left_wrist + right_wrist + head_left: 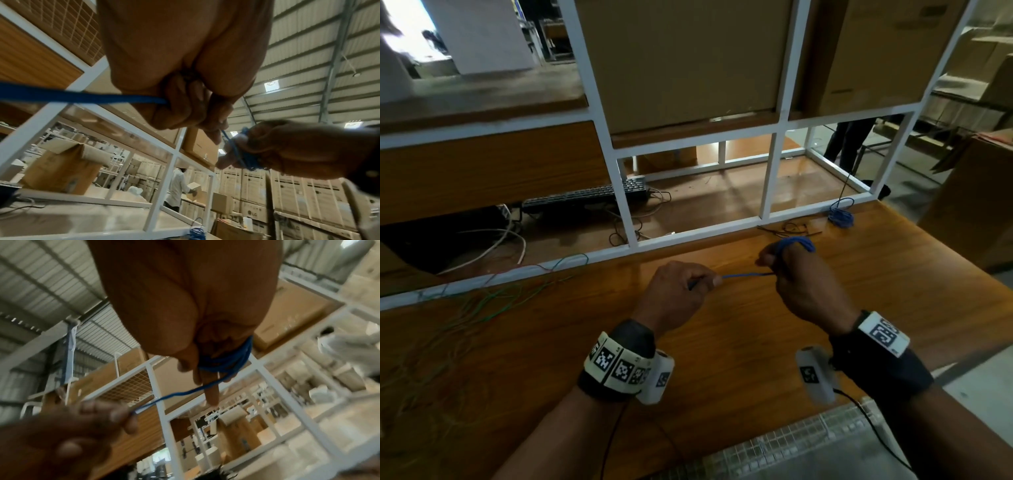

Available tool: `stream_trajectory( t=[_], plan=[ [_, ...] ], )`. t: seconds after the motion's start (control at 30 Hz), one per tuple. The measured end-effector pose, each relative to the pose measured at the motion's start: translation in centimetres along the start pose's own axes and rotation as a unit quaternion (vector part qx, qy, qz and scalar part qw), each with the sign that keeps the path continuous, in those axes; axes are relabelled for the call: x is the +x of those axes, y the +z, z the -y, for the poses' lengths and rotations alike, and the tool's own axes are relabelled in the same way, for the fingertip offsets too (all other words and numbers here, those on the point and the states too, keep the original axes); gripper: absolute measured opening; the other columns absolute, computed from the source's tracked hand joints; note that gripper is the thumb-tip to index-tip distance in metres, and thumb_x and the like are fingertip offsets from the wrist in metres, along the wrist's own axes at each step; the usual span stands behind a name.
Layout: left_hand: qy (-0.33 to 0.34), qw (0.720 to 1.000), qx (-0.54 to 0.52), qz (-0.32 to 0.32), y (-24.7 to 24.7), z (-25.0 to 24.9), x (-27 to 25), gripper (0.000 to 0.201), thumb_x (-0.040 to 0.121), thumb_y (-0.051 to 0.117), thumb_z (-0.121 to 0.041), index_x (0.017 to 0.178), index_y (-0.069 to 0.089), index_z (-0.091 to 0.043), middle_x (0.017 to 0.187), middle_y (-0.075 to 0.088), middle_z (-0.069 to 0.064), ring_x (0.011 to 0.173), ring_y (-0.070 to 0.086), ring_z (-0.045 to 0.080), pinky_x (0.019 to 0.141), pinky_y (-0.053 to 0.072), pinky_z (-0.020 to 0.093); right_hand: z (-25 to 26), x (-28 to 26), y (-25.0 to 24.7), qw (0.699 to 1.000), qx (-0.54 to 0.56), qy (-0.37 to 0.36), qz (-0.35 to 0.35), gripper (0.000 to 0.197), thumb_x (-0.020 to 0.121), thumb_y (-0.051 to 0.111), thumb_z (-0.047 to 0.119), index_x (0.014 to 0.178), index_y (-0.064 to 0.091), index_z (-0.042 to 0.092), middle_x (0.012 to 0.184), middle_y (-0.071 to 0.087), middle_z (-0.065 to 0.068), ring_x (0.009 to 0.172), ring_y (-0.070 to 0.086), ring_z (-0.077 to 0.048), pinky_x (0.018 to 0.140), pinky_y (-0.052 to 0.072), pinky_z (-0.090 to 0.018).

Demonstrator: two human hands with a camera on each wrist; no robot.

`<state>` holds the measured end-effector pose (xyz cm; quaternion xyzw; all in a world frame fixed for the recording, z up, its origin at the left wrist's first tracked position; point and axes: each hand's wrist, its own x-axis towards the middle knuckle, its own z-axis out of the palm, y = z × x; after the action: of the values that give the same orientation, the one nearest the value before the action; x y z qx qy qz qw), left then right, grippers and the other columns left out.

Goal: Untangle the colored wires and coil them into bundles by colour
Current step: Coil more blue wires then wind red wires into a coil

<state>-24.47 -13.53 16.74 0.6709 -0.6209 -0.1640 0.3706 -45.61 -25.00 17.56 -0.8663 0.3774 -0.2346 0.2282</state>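
A blue wire (746, 275) runs taut between my two hands above the wooden table (722, 342). My left hand (681, 287) pinches the wire, fingers curled; its loose tail (61, 95) leads off to the left. My right hand (801, 270) carries several blue turns (796, 242) wound round its fingers (211, 391), with the coil (228, 363) near the knuckles. A finished blue bundle (840, 214) lies at the table's far right. Thin green and pale wires (482, 305) sprawl tangled at the left.
A white metal shelf frame (767, 178) stands along the table's far edge, with a black keyboard (585, 198) and cables behind it. Short dark wire scraps (791, 230) lie near the frame. Cardboard boxes (969, 205) stand at the right. A person (179, 186) works far behind.
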Motion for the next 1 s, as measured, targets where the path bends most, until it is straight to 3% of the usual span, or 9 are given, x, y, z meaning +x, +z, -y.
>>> stream_trajectory(
  t=[0.1, 0.23, 0.43, 0.57, 0.67, 0.77, 0.83, 0.93, 1.0],
  plan=[
    [0.044, 0.997, 0.058, -0.021, -0.5, -1.0, 0.5, 0.017, 0.094, 0.062, -0.033, 0.099, 0.075, -0.024, 0.085, 0.065, -0.021, 0.074, 0.057, -0.008, 0.064, 0.042, 0.011, 0.7, 0.6, 0.5, 0.99, -0.067, 0.032, 0.116, 0.018, 0.106, 0.049, 0.017, 0.108, 0.068, 0.018, 0.109, 0.066, 0.0, 0.085, 0.061, -0.014, 0.069, 0.047, -0.022],
    [0.103, 0.992, 0.046, -0.048, -2.5, -1.7, 1.3, 0.01, 0.094, 0.065, -0.031, 0.093, 0.074, -0.028, 0.074, 0.067, -0.016, 0.059, 0.059, 0.004, 0.052, 0.045, 0.021, 0.8, -0.8, 1.1, 0.966, 0.081, 0.019, 0.245, 0.043, 0.11, 0.038, 0.042, 0.102, 0.072, 0.018, 0.108, 0.071, 0.003, 0.102, 0.066, -0.018, 0.098, 0.051, -0.048],
    [0.113, 0.991, -0.059, 0.027, -4.1, -2.8, 2.2, 0.01, 0.095, 0.063, -0.023, 0.093, 0.072, -0.019, 0.066, 0.065, 0.001, 0.057, 0.059, 0.011, 0.053, 0.047, 0.024, 2.6, -2.8, 0.2, 0.834, 0.361, -0.076, 0.411, 0.033, 0.109, 0.042, 0.028, 0.121, 0.064, 0.007, 0.113, 0.074, -0.016, 0.121, 0.063, -0.032, 0.113, 0.041, -0.05],
    [0.067, 0.974, -0.217, -0.008, -2.8, -2.3, 3.4, 0.015, 0.096, 0.06, -0.01, 0.095, 0.072, -0.002, 0.07, 0.065, 0.011, 0.062, 0.059, 0.011, 0.058, 0.045, 0.019, 3.2, -2.5, 1.1, 0.715, 0.601, -0.103, 0.343, 0.028, 0.102, 0.061, 0.026, 0.123, 0.066, 0.009, 0.12, 0.072, -0.015, 0.128, 0.06, -0.031, 0.116, 0.041, -0.048],
    [0.019, 0.954, -0.298, 0.014, -0.6, -2.2, 3.1, 0.017, 0.098, 0.054, -0.004, 0.098, 0.07, -0.002, 0.089, 0.064, 0.031, 0.079, 0.061, 0.031, 0.07, 0.053, 0.05, 4.0, -1.5, 0.7, 0.635, 0.728, -0.094, 0.239, 0.027, 0.098, 0.067, 0.023, 0.121, 0.067, 0.008, 0.116, 0.073, -0.012, 0.108, 0.069, -0.022, 0.097, 0.055, -0.032],
    [-0.013, 0.948, -0.315, 0.045, 1.9, -3.0, 1.9, 0.018, 0.099, 0.054, -0.017, 0.103, 0.069, -0.008, 0.077, 0.063, 0.019, 0.062, 0.058, 0.02, 0.051, 0.047, 0.025, 4.9, -0.4, -0.2, 0.603, 0.782, -0.085, 0.13, 0.026, 0.099, 0.062, 0.022, 0.121, 0.061, 0.008, 0.116, 0.071, -0.008, 0.101, 0.068, -0.018, 0.089, 0.057, -0.03],
    [-0.035, 0.935, -0.347, 0.073, 3.5, -3.1, 1.1, 0.025, 0.093, 0.057, -0.035, 0.099, 0.071, -0.015, 0.069, 0.06, 0.015, 0.056, 0.053, 0.018, 0.048, 0.037, 0.019, 5.2, 0.2, -1.0, 0.633, 0.772, -0.054, 0.025, 0.026, 0.099, 0.053, 0.02, 0.122, 0.058, 0.009, 0.119, 0.072, -0.006, 0.109, 0.068, -0.016, 0.096, 0.055, -0.027],
    [-0.039, 0.948, -0.306, 0.078, 5.0, -2.4, -0.1, 0.027, 0.099, 0.055, -0.035, 0.105, 0.071, -0.014, 0.064, 0.059, 0.006, 0.054, 0.051, 0.013, 0.053, 0.039, 0.023, 4.7, 1.2, -1.9, 0.856, 0.487, -0.041, -0.168, 0.027, 0.103, 0.054, 0.013, 0.129, 0.058, 0.009, 0.122, 0.073, 0.004, 0.125, 0.061, -0.007, 0.108, 0.046, -0.024],
    [-0.036, 0.954, -0.29, 0.069, 4.8, -1.9, -0.8, 0.024, 0.102, 0.052, -0.026, 0.112, 0.069, -0.012, 0.062, 0.059, 0.003, 0.054, 0.052, 0.011, 0.054, 0.04, 0.022, 4.1, 1.6, -1.6, 0.926, 0.301, -0.055, -0.222, 0.026, 0.104, 0.054, 0.01, 0.128, 0.063, 0.013, 0.125, 0.068, 0.016, 0.127, 0.054, 0.008, 0.106, 0.042, -0.013]
  ],
)
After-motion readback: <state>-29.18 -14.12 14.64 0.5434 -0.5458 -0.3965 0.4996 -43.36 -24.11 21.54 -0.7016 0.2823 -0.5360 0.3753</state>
